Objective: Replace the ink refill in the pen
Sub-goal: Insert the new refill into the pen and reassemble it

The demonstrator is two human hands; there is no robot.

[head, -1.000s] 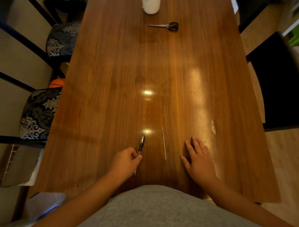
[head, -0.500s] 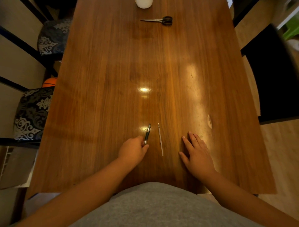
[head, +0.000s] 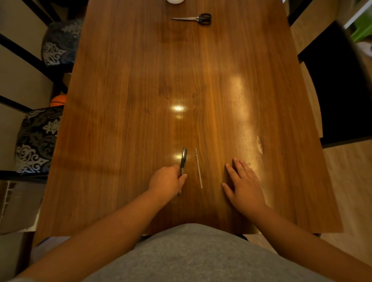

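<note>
Your pen (head: 183, 159) lies on the wooden counter (head: 141, 100), close to the edge nearest you, with its dark barrel pointing away. Your left hand (head: 166, 181) grips its lower half: the fingers (head: 182, 177) curl round the barrel and the thumb lies along its right side, while the slim end pokes out below the palm. It looks like a pick-up grip, taken low so the upper barrel stays free for the other hand to twist. Whether the pen has left the wood cannot be told.

Just right of the pen, apart from it and nearly parallel, the thin pale refill (head: 198, 168) lies loose, probably parked there to be within easy reach once the barrel is open. Whether an old refill sits inside the pen cannot be seen.

Further right of the pen, your right hand (head: 243, 185) rests flat on the wood, its fingers (head: 239, 165) straight, slightly spread and holding nothing. It appears to be waiting.

Far beyond the pen lie a pair of scissors (head: 194, 18) and a white vessel (head: 175, 1) cut off by the frame, so its contents are hidden. Left of the pen, off the counter, stand patterned chairs (head: 38, 138) and an orange ball (head: 58, 100).
</note>
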